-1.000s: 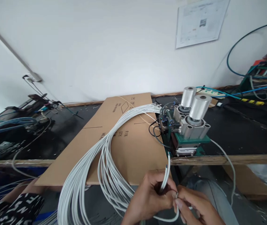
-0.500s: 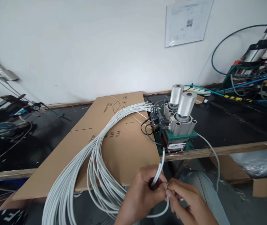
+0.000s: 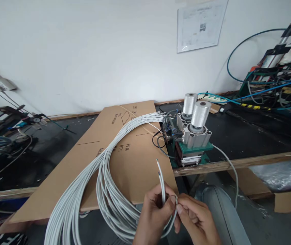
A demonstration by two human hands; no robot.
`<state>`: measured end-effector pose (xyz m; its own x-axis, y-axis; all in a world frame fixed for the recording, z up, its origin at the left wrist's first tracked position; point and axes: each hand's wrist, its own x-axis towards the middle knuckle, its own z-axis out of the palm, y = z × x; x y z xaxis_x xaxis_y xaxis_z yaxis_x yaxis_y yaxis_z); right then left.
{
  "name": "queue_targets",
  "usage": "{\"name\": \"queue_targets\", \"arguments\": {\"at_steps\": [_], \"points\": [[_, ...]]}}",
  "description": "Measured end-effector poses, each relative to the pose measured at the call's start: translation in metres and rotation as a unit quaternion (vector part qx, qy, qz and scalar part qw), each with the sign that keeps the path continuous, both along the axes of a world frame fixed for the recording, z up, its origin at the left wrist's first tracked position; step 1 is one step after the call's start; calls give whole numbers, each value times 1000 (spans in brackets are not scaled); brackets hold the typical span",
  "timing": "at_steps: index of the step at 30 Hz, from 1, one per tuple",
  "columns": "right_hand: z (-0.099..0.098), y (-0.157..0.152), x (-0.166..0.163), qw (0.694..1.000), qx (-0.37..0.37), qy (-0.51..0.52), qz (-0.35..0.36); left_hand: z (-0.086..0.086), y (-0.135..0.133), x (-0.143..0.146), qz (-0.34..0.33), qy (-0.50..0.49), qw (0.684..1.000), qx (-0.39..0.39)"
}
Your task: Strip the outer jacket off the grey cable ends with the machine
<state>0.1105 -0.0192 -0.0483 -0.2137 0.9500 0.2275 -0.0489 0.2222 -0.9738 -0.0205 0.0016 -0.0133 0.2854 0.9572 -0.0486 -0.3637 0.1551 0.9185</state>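
Observation:
My left hand (image 3: 153,213) is closed around a white cable end (image 3: 161,180) that points up from my fingers, its stripped tips showing. My right hand (image 3: 197,219) pinches the same cable just right of the left thumb, where it loops down under both hands. A thick bundle of white cables (image 3: 104,170) runs from my lap over a flat cardboard sheet (image 3: 135,153) to a small pneumatic machine (image 3: 190,136) with two silver cylinders on a green base. The cable tip stands left of the machine's front.
The black bench has a wooden front edge (image 3: 250,162). Blue hoses and other machinery (image 3: 275,75) crowd the right back; tools and cables (image 3: 7,126) lie at the left. A paper sheet (image 3: 200,25) hangs on the white wall. A thin grey cable (image 3: 228,163) droops off the machine.
The cable end has drawn back from the machine's front and swung left, now standing free over the cardboard. Both hands shifted slightly left and stayed closed on it.

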Motion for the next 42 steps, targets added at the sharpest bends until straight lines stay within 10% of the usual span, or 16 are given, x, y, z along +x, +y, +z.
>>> {"name": "queue_targets", "arguments": {"at_steps": [13, 29, 42], "points": [[24, -4, 16, 983, 43, -178, 20, 12, 12, -15, -39, 245, 959, 134], [-5, -3, -1, 999, -8, 42, -10, -3, 1, -4, -20, -60, 998, 9], [-13, 2, -4, 990, -51, 130, 4, -1, 0, 0, -16, -63, 998, 15]]}}
